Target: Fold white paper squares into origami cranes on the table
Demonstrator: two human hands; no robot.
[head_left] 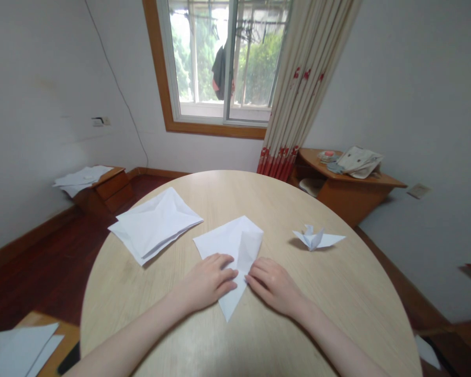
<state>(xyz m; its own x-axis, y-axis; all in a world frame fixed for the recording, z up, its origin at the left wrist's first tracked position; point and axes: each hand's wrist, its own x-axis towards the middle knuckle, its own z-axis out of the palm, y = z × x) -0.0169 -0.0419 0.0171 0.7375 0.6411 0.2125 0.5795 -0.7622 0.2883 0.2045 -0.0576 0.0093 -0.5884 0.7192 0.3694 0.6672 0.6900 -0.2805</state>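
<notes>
A white sheet of paper lies in front of me on the round table, one corner pointing towards me. Its right side is folded inward as a flap, with the crease along the right edge. My left hand rests on the paper's left part, fingers stretched out and pressing it down. At the right edge, my right hand has its fingers curled together on the folded border, thumb side against the paper. Whatever lies under the right fingertips is hidden.
A folded paper crane stands to the right on the table. Several white sheets are stacked at the left. Beyond are a small cabinet with papers, a corner desk with a cloth bag, and a curtain.
</notes>
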